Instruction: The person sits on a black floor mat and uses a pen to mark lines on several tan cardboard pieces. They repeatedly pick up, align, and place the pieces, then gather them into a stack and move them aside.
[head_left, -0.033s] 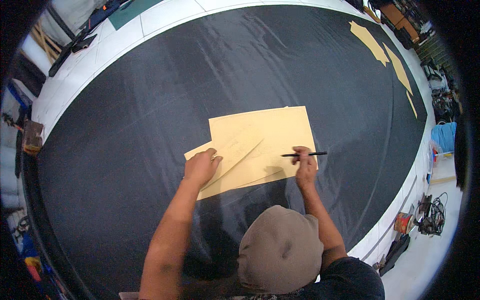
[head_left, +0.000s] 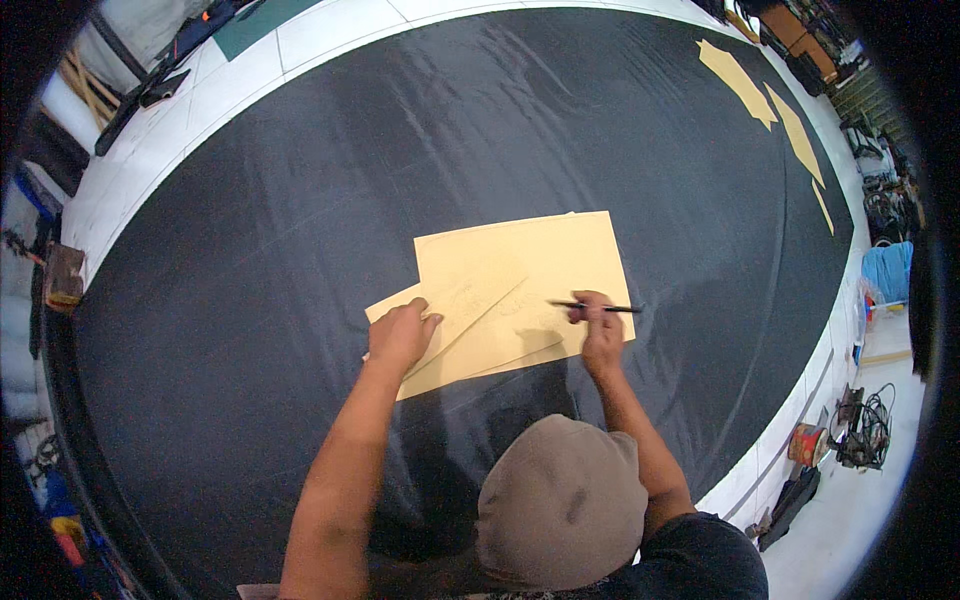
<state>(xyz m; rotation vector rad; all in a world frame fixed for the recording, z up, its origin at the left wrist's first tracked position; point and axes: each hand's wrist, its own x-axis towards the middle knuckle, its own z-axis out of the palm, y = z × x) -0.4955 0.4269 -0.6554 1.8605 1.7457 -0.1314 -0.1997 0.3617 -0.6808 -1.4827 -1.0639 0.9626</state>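
Several tan paper sheets (head_left: 560,250) lie overlapped on the black material in the middle, with faint pencil-like marks on them. A narrower tan piece (head_left: 480,312) with a slanting edge rests on top. At the left side of the stack my left hand (head_left: 398,335) is closed at the paper's edge, thumb toward the middle; part of the paper is hidden under it. My right hand (head_left: 602,335) grips a dark pen (head_left: 625,309) over the right part of the sheets. The pen lies nearly level and points left, with its tip apart from the paper as far as I can see.
Broad black sheet material (head_left: 300,200) covers the white tiled surface (head_left: 340,35). Cut tan pieces (head_left: 737,83) lie at the far right. Beyond the right edge are a tin (head_left: 807,444), tangled cables (head_left: 872,430) and a blue bag (head_left: 887,270). A brownish block (head_left: 65,277) sits at the left edge.
My right hand has shifted slightly left with the pen and is a little blurred. My left hand and the sheets have stayed almost in place.
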